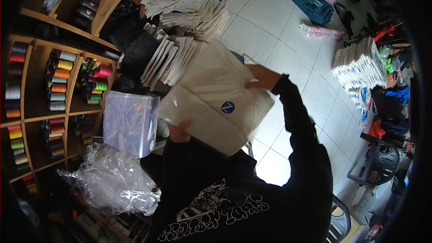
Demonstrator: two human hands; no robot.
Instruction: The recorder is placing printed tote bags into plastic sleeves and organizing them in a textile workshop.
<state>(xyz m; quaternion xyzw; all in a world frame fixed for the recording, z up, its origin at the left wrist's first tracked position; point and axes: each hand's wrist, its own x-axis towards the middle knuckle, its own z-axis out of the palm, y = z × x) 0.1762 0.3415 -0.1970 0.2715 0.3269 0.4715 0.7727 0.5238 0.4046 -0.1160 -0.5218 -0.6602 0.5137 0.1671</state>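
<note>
In front of my chest I hold a flat, cream folded cloth piece (211,108) with a round blue mark, inside a clear plastic bag (263,114) whose loose film shows beyond the cloth. My left hand (180,131) grips its lower left edge, thumb on top. At the upper right edge, my right hand (263,78) pinches the bag and cloth; some of its fingers are hidden. Just beyond are stacks of cream folded cloth (175,58). To the left of my left hand stands a pile of flat clear plastic bags (130,123).
Crumpled clear plastic (119,180) lies at the lower left. Wooden shelves (69,87) with colored thread spools line the left. Across the tiled floor (288,58) are a teal bag (310,4), a stack of packed white goods (360,65) and a dark plastic chair (378,159).
</note>
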